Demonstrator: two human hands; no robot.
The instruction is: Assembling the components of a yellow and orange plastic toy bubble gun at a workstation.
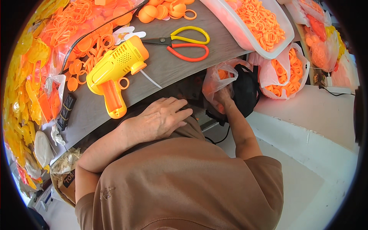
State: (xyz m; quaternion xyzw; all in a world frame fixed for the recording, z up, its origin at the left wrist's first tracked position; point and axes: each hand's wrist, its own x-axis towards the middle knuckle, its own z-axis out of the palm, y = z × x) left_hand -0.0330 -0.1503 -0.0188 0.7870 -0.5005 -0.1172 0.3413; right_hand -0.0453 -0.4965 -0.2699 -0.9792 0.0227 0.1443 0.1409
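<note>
Inside a plastic bag [212, 83], the right hand's [224, 95] hidden grip can't be told; left fingers [184, 114] curl loosely.

Bold dark capitals stood on a brown panel with a papery look [68, 184], part of a crumpled, pale-edged sack [66, 165] below the near left edge of the grey, wood-grained table [90, 120]. The row of lettering [69, 178] ran at a slant, and only its first few characters showed distinctly; it broke off at the person's bare left arm [87, 183]. The short-sleeved brown cloth shirt [184, 184] bore a small mark [107, 193] of dark, script-like strokes on the left side of the chest. Whether those strokes formed letters could not be told.
</note>
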